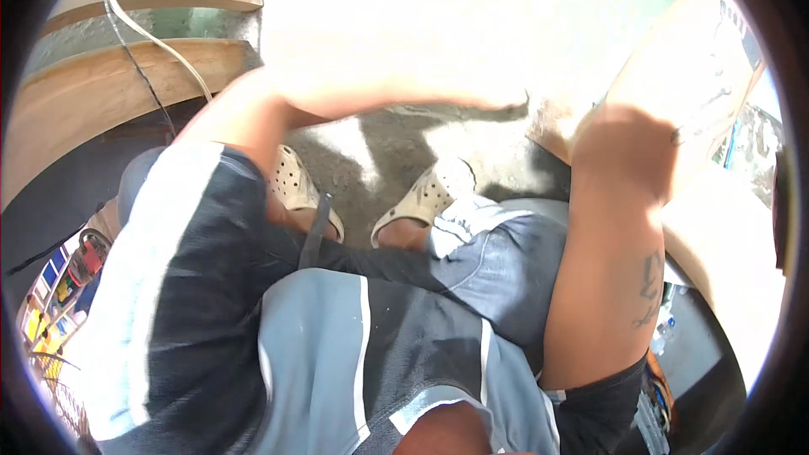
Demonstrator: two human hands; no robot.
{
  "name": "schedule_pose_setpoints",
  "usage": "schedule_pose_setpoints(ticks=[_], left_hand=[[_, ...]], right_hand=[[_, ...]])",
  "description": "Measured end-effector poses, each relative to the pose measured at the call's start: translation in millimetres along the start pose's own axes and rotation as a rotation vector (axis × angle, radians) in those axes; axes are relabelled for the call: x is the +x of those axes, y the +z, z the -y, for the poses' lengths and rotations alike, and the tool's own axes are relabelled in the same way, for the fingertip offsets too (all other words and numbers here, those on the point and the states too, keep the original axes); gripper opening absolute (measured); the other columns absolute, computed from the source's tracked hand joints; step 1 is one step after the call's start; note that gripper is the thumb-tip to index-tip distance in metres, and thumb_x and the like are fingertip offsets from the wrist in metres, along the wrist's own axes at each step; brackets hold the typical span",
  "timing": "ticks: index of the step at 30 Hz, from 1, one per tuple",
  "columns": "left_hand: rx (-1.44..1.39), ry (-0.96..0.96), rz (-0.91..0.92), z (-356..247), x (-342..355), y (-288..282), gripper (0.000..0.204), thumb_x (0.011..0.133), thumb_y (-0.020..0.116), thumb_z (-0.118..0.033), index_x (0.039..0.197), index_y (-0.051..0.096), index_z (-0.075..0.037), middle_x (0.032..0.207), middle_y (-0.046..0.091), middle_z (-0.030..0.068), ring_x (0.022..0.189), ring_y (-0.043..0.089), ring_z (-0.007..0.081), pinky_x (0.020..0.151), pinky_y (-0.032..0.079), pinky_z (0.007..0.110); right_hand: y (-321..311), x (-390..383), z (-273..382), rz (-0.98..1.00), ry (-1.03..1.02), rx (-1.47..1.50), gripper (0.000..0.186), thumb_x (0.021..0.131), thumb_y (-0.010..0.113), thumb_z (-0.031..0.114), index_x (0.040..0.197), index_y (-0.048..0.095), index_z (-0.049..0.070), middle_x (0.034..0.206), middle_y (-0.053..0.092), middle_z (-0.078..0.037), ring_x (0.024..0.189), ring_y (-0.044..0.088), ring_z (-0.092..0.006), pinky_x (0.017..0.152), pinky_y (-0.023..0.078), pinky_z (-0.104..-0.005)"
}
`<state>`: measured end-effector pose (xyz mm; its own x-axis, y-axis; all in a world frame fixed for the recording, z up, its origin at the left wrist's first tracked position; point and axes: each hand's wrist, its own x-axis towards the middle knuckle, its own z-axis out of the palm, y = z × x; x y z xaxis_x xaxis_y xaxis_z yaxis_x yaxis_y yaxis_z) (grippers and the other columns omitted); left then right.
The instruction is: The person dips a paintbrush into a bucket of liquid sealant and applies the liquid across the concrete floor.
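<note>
My left arm bends at the elbow and its forearm reaches right across the upper middle. My left hand (504, 101) is at its far end, blurred into glare, so its fingers and anything in them cannot be made out. It is nearest to a brownish edge (549, 136) that may be wood. My right arm, with dark markings on the skin, rises from the lower right to a bent elbow. Beyond it the forearm runs toward the upper right rim, washed out by sunlight. No right hand shows.
Curved wooden slats (126, 88) stand at the left, with a white cable (160, 42) and a thin dark cord over them. My feet in cream perforated clogs (421, 198) are on the grey floor. A pale curved surface (729, 248) lies right. Colourful items (52, 295) fill a rack lower left.
</note>
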<state>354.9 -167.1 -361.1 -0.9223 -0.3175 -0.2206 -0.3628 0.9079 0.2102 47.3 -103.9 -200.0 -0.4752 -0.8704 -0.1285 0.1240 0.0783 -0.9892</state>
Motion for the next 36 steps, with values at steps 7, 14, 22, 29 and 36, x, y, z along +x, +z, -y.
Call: schedule_pose_setpoints(ticks=[7, 14, 22, 29, 36], left_hand=[[-0.014, 0.06, 0.197, -1, 78, -30, 0.022, 0.089, 0.053, -0.018, 0.083, 0.07, -0.005, 0.072, 0.064, 0.0108, 0.065, 0.061, 0.0178, 0.059, 0.051, 0.034], [-0.017, -0.481, 0.268, 120, -22, -101, 0.02, 0.085, 0.061, -0.026, 0.089, 0.073, -0.011, 0.075, 0.067, 0.012, 0.067, 0.064, 0.0236, 0.061, 0.053, 0.039], [-1.172, -1.101, -0.143, 142, -29, -189, 0.042, 0.1, 0.044, -0.041, 0.092, 0.062, -0.004, 0.069, 0.061, 0.0046, 0.057, 0.055, 0.013, 0.056, 0.046, 0.032], [-2.229, -0.498, -0.544, 77, -7, -243, 0.017, 0.102, 0.038, -0.018, 0.107, 0.05, -0.006, 0.09, 0.058, 0.006, 0.079, 0.055, 0.0162, 0.071, 0.044, 0.03], [-1.922, -0.383, -0.68, 34, 2, -270, 0.029, 0.093, 0.056, -0.031, 0.118, 0.054, -0.016, 0.112, 0.054, 0.0001, 0.106, 0.048, 0.0144, 0.093, 0.035, 0.037]], right_hand=[[36, 20, 10, 0.133, -0.039, 0.064, 0.042, 0.087, 0.057, 0.045, 0.083, 0.065, 0.004, 0.065, 0.057, -0.004, 0.051, 0.051, -0.0159, 0.049, 0.041, -0.033], [108, 43, 90, 0.359, -0.24, -0.109, 0.044, 0.088, 0.056, 0.044, 0.078, 0.066, 0.003, 0.065, 0.06, -0.006, 0.052, 0.054, -0.0174, 0.051, 0.044, -0.0346], [202, 84, 181, 0.566, -0.557, -0.928, 0.046, 0.088, 0.055, 0.044, 0.073, 0.067, 0.002, 0.065, 0.063, -0.008, 0.052, 0.057, -0.0192, 0.053, 0.048, -0.0364], [194, 65, 131, 0.523, 0.222, -0.966, 0.053, 0.093, 0.048, 0.052, 0.098, 0.066, 0.002, 0.077, 0.067, -0.004, 0.049, 0.049, -0.0113, 0.045, 0.041, -0.0284], [203, 46, 100, 0.462, 0.218, 0.04, 0.022, 0.096, 0.054, 0.027, 0.105, 0.062, 0.009, 0.085, 0.063, -0.002, 0.069, 0.056, -0.0091, 0.06, 0.047, -0.0281]])
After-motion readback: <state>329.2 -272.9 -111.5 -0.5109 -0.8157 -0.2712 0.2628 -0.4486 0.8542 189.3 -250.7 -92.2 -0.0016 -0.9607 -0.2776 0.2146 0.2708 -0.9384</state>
